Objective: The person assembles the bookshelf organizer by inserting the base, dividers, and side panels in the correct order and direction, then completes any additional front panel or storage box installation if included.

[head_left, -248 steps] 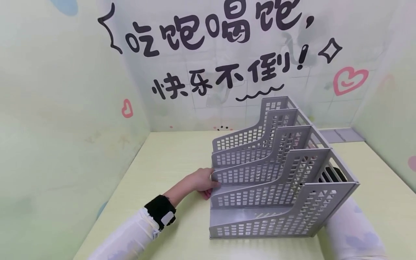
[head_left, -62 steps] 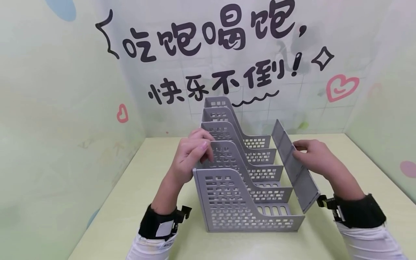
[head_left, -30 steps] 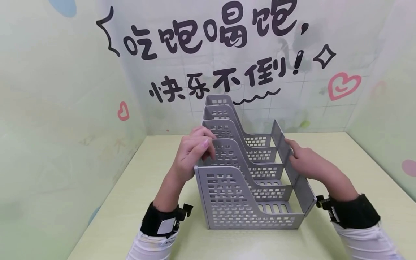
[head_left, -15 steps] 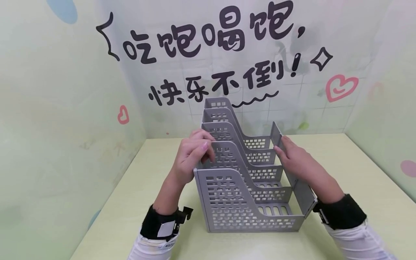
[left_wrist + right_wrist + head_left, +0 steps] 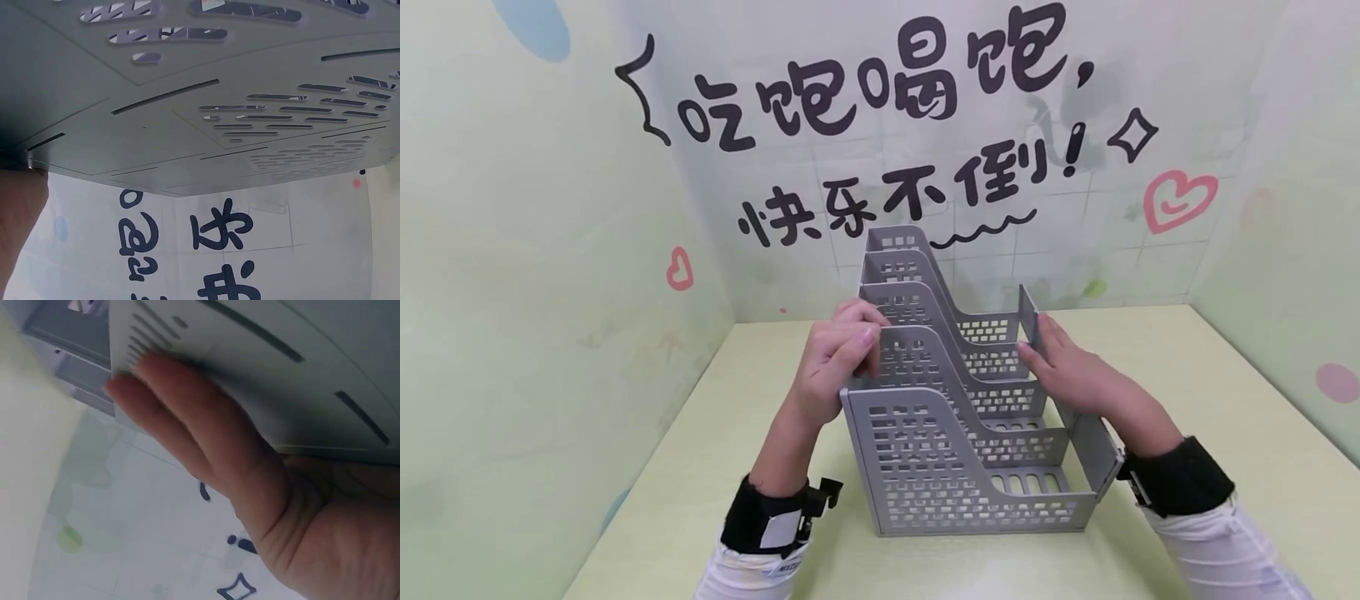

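Note:
A grey perforated file organizer (image 5: 958,492) with several compartments stands on the table, tall side to the left. My left hand (image 5: 831,367) grips the top of its tall side, fingers curled over the edge. The left wrist view shows that side's slotted outer face (image 5: 150,137). Along the low ends at the right stands a long flat grey panel (image 5: 1093,450). My right hand (image 5: 1071,367) presses on it, straight fingers against the outer face and thumb over the top edge. In the right wrist view, two fingers (image 5: 206,412) lie along the panel.
A pale wooden table (image 5: 760,400) carries the organizer. Behind it rises a white wall (image 5: 1075,225) with black lettering and a pink heart. A side wall (image 5: 550,333) bounds the table on the left.
The organizer, earlier facing left, now faces right. The panel, tilted away in my right hand, now stands against the low ends. My right hand has shifted onto its top edge.

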A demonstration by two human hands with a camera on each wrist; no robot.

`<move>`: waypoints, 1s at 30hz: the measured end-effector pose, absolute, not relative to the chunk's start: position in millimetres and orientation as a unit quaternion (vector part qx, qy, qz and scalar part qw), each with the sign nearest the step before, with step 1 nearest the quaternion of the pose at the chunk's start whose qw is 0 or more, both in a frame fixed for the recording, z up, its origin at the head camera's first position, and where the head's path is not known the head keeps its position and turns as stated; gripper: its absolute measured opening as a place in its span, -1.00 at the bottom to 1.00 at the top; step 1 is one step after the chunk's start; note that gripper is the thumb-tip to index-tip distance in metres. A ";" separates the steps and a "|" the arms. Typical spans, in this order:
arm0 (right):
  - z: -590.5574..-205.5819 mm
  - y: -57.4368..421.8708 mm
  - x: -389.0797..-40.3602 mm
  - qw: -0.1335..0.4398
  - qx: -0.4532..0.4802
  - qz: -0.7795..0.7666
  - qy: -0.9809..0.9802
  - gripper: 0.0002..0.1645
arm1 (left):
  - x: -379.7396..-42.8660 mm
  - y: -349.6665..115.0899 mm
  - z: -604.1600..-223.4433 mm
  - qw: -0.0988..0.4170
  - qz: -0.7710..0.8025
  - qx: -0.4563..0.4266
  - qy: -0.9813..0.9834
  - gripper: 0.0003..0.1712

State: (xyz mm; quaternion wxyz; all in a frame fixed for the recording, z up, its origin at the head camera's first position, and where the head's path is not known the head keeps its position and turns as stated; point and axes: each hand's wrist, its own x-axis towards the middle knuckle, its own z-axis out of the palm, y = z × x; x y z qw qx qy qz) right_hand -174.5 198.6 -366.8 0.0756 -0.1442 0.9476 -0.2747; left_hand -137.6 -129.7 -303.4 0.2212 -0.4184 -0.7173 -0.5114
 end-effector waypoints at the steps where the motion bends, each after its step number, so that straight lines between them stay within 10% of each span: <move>1: -370.8 197.7 -174.3 0.075 -0.142 -0.272 0.949 0.11 | -137.6 -129.7 -303.8 0.222 -0.512 -0.419 -0.717 -0.51; 15: -401.1 192.8 -174.6 0.056 -0.120 -0.237 0.962 0.34 | -141.2 -129.4 -302.7 0.212 -0.522 -0.415 -0.714 -0.50; 30: -423.6 191.0 -169.8 0.080 -0.110 -0.260 0.956 0.15 | -128.2 -137.1 -293.0 0.225 -0.402 -0.488 -0.741 -0.37</move>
